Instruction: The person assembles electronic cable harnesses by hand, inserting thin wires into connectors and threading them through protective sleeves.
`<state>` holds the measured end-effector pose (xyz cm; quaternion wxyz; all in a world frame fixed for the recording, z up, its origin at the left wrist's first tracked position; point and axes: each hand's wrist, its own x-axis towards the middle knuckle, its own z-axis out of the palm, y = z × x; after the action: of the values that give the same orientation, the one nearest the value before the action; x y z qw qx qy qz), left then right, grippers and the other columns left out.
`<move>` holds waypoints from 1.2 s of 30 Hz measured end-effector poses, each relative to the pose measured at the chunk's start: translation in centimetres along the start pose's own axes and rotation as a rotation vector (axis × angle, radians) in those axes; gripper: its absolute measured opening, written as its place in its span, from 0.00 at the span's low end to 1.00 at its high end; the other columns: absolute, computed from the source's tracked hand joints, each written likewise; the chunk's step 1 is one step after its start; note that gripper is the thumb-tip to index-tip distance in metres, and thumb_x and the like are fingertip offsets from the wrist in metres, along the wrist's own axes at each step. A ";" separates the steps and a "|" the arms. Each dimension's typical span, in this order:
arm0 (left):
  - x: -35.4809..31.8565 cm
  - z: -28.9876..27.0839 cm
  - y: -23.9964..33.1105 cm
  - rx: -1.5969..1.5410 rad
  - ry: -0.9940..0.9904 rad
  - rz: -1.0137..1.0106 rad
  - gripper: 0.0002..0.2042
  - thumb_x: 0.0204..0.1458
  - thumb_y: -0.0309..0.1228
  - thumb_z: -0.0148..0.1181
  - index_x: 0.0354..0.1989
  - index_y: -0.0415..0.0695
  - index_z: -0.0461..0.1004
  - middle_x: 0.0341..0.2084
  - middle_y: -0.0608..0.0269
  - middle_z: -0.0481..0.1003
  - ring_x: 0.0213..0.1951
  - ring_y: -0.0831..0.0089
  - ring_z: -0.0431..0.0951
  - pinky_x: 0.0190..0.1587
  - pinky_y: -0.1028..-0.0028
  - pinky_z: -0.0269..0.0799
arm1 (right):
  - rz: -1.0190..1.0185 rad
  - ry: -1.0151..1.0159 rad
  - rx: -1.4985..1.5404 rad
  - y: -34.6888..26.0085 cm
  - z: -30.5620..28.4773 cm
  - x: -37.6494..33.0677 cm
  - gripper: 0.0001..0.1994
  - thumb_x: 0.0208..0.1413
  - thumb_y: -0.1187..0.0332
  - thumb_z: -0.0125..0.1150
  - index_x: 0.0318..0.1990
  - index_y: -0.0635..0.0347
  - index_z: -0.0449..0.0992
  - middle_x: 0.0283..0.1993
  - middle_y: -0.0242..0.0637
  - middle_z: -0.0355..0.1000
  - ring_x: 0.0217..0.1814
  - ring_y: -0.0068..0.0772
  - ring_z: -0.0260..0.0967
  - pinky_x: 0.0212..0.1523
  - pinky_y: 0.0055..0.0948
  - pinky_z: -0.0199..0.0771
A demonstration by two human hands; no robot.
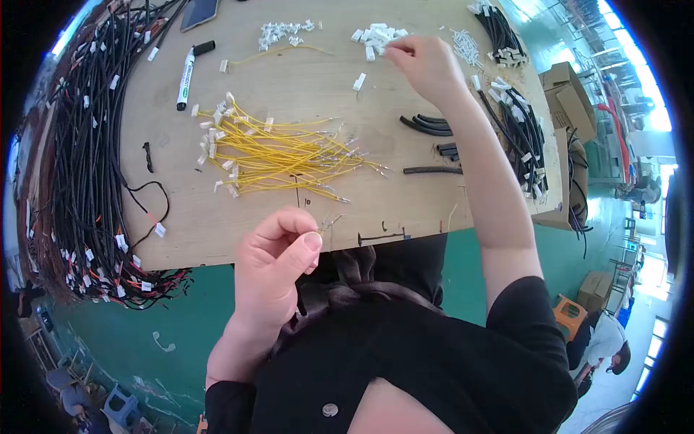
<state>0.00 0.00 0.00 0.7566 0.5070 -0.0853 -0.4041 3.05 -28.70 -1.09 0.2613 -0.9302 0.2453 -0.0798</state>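
A thin wire piece with shiny metal tips (330, 223) is pinched in the left hand (278, 249), just by the near edge of the wooden table (202, 235). It should be very light, as it looks so small. The metal tips are likely stiff but easy to bend if they are squeezed hard. The wire part should be soft and bendy. It is best held just behind the tips, so that the tips are left free and are not crushed. How much of it is hidden by the fingers cannot be told.

The left thumb and pointing finger are pressed together on the piece, and the other fingers are curled in. The left arm is bent, and the thumb is pointed up and to the right.

The right arm is stretched far out over the table. The right hand (428, 64) is bent to the left at the wrist, with its fingertips at the edge of a pile of white plastic blocks (377, 33). Whether a block is held there cannot be told. The blocks look light, hard and smooth, so they may slip a bit; they are best taken by 2 flat sides.

Between the 2 hands, 1 white block (359, 82) is left alone, and yellow wires (285, 155) are laid in a bunch to the left.
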 end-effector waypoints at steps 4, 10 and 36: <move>0.0 -0.3 0.2 -0.014 0.062 0.053 0.02 0.42 0.22 0.49 0.25 0.37 0.65 0.24 0.64 0.63 0.19 0.80 0.62 0.20 0.83 0.55 | -0.225 0.195 -0.253 0.0 4.0 1.9 0.11 0.44 0.64 0.54 0.33 0.58 0.74 0.25 0.42 0.70 0.29 0.35 0.68 0.31 0.30 0.66; 0.1 -0.6 1.3 -0.029 0.068 0.043 0.04 0.42 0.24 0.50 0.26 0.36 0.65 0.24 0.63 0.64 0.19 0.80 0.62 0.20 0.83 0.55 | -0.221 0.182 -0.017 -3.3 1.9 -0.2 0.12 0.41 0.63 0.52 0.31 0.61 0.71 0.30 0.49 0.68 0.34 0.46 0.66 0.37 0.33 0.66; -0.4 1.0 1.4 0.036 -0.077 -0.073 0.01 0.43 0.21 0.52 0.25 0.38 0.68 0.19 0.72 0.67 0.22 0.89 0.63 0.25 0.89 0.57 | -0.665 -0.178 0.587 -6.0 -2.5 -13.7 0.09 0.35 0.86 0.57 0.27 0.65 0.70 0.32 0.40 0.64 0.31 0.25 0.63 0.30 0.16 0.62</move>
<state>-0.10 -0.20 1.76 0.7284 0.5072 -0.1032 -0.4490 -7.02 -18.56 3.93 0.4940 -0.8483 -0.1235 -0.1453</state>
